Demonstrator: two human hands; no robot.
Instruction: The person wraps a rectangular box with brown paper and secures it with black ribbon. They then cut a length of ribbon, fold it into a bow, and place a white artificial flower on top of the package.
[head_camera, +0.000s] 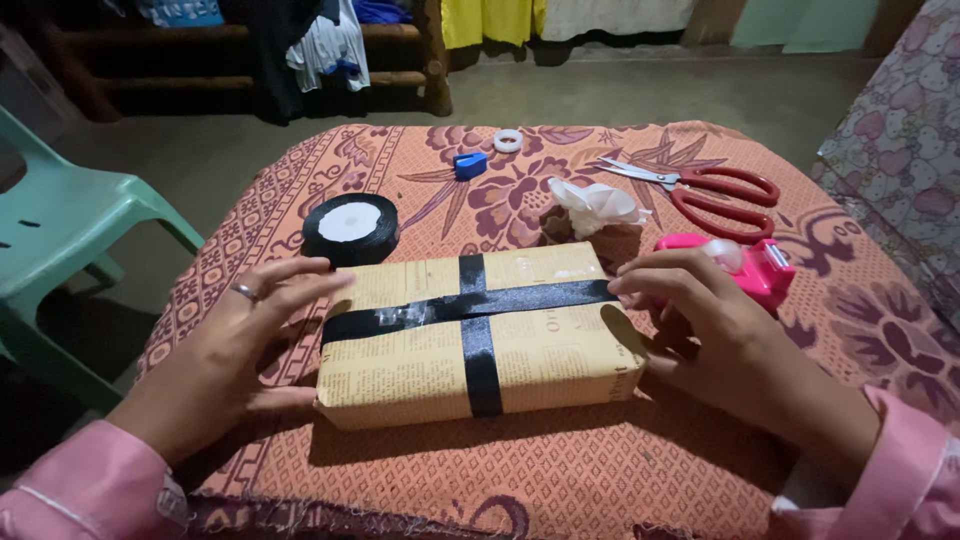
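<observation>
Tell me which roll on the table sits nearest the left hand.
The black ribbon roll, just beyond the left hand by the wrapped box. The small white tape roll lies at the far edge.

Domestic interior, prob. a living rm or bedroom used for craft work. Evidence: low table w/ orange floral cloth (700, 450); green plastic chair (70, 220) at left; wooden bench or rack (400, 60) at rear hung w/ clothes (320, 45) and yellow fabric (490, 18); printed bedding or cover (900, 150) at right edge; bare grey floor (640, 95). Household items on cloth: red-handled scissors (715, 190), pink tape dispenser (760, 265), black ribbon roll (350, 228).
</observation>
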